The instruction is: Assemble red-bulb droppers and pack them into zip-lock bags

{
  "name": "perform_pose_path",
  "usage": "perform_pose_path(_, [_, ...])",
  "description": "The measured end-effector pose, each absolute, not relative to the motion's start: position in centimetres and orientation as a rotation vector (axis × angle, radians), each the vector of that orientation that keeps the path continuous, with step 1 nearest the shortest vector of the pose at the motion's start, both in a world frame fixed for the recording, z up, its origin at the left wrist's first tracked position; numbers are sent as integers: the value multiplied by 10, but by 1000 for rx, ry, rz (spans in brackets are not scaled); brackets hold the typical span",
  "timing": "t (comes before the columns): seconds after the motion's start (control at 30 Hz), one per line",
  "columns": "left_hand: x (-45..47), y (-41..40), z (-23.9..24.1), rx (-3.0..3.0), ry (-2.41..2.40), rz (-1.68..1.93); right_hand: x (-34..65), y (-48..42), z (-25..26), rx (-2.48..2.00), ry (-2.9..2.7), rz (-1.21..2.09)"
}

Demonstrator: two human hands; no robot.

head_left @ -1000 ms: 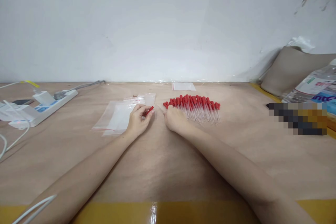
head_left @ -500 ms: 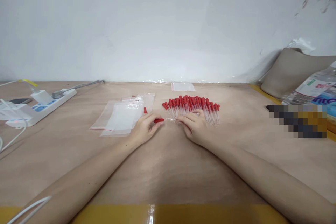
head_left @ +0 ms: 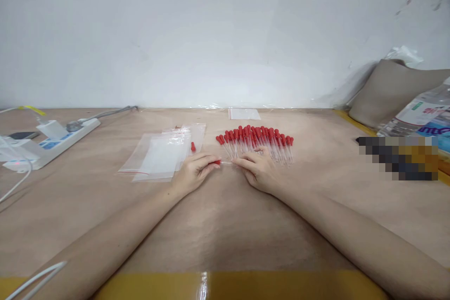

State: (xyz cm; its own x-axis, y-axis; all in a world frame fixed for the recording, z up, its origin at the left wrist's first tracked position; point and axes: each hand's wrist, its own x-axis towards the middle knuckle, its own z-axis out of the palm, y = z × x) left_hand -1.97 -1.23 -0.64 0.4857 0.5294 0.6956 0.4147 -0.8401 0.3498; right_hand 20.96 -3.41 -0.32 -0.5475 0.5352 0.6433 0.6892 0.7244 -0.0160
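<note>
My left hand (head_left: 195,172) pinches the red bulb end of a dropper (head_left: 222,162). My right hand (head_left: 256,168) pinches the clear glass end of that same dropper, so the two hands meet at the table's middle. Just behind my right hand lies a pile of droppers with red bulbs (head_left: 256,143). A stack of small clear zip bags (head_left: 160,152) lies left of my left hand. One loose red bulb (head_left: 193,146) rests at the edge of the bags.
A white power strip (head_left: 52,143) with plugs and cables sits at the far left. One more clear bag (head_left: 244,114) lies by the wall. A grey pouch (head_left: 393,89) and a plastic bottle (head_left: 422,115) stand at the right. The brown table (head_left: 225,225) has a yellow taped front edge.
My right hand drew back from the pile and picked up a glass tube. My left hand brought a red bulb toward it. Bulb and tube are now joined between both hands.
</note>
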Motion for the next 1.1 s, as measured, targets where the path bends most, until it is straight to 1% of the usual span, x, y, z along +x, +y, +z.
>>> perform_pose_path(0.13, [-20, -13, -5, 2635, 742, 1212, 213, -31, -2, -898, -2325, -345])
perform_pose_path(0.27, [-18, -16, -2, 2702, 768, 1109, 213, -31, -2, -891, -2318, -381])
perform_pose_path(0.5, [-15, -20, 1, 2761, 746, 1234, 211, -33, -3, -871, -2258, -467])
perform_pose_path(0.8, [-12, -24, 4, 2839, 712, 1152, 203, -33, -5, -891, -2348, -381])
perform_pose_path(0.97, [-12, -23, 3, 2901, 713, 1138, 199, -35, -3, -983, -2401, -206])
perform_pose_path(1.1, [-12, -21, 1, 3030, 643, 1198, 197, -40, 2, -1072, -2405, 75])
